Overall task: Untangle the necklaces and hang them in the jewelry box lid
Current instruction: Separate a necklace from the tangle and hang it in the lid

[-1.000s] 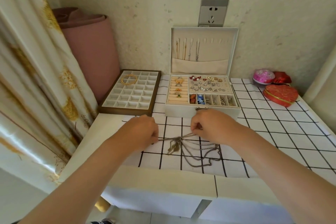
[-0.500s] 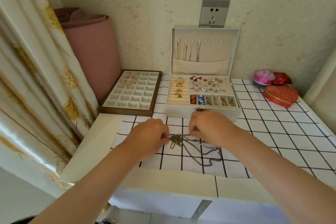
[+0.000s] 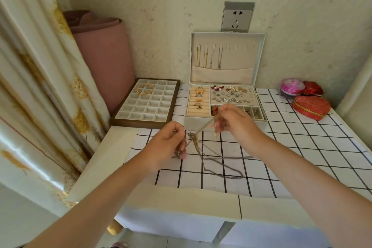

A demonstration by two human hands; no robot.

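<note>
Mid-untangle: both hands pinch the necklaces just above the near-centre worktop (image 3: pixel 291 147).

Jewelry box lid (image 3: pixel 241 58) stands open at the far wall; four chains hang on its left hooks, the right hooks carry nothing. Left hand (image 3: pixel 167 145): fingers clenched on strands just left of the knot (image 3: pixel 192 136). Right hand (image 3: pixel 235 125): fingers pinch one strand and draw it taut up and right from the knot. The rest of the necklaces (image 3: pixel 221 167) trail in loose loops on the worktop, near side. Judged handling: light, limp, thin chain that is slippery and snaps or kinks if yanked. Best hold is close beside the knot, teasing loops apart, not hauling on the ends. No legible brand, label or writing anywhere.
</note>
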